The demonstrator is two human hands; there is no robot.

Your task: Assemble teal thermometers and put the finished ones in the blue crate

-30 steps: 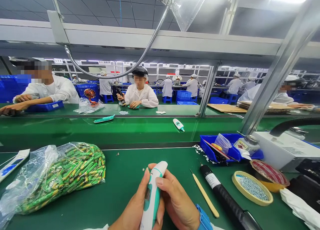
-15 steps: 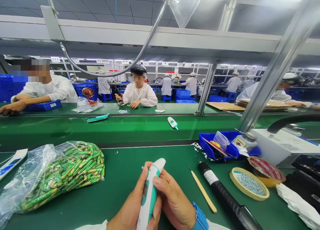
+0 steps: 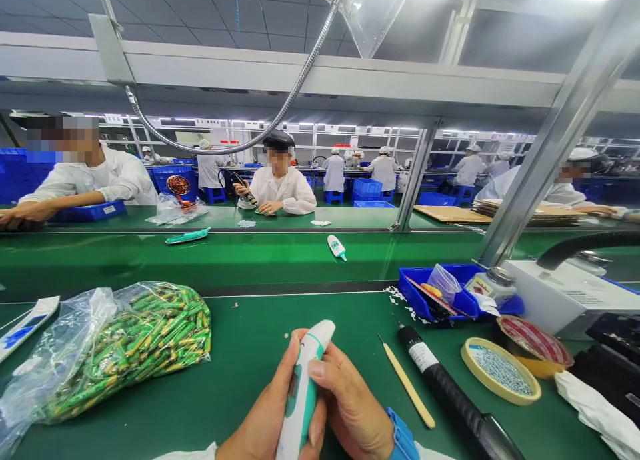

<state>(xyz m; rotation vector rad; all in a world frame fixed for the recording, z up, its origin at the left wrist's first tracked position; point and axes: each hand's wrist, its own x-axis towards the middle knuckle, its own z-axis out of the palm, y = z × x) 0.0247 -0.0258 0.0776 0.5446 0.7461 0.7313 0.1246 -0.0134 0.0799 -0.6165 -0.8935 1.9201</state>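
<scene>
Both my hands are wrapped around a white-and-teal handheld thermometer (image 3: 300,407), held tilted above the green bench with its rounded tip pointing up and away. My left hand (image 3: 267,407) grips its left side, fingers curled around the body. My right hand (image 3: 350,400), with a blue band at the wrist, closes on the right side, thumb pressed on the upper part. A small dark window shows on its left face. To the right of my hands lie a thin pointed tool with a pale wooden handle (image 3: 409,387) and a black electric screwdriver (image 3: 445,393).
A clear bag of green circuit boards (image 3: 145,347) lies at left. At right are a blue bin (image 3: 417,300), a round dish of small screws (image 3: 500,370) and a white machine (image 3: 560,293). The conveyor belt (image 3: 270,260) carries another thermometer (image 3: 337,247) and a teal shell (image 3: 189,236). Co-workers sit beyond.
The other thermometer and the teal shell on the belt have shifted left. My hands keep the same grip on the held thermometer, with only a slight shift in view.
</scene>
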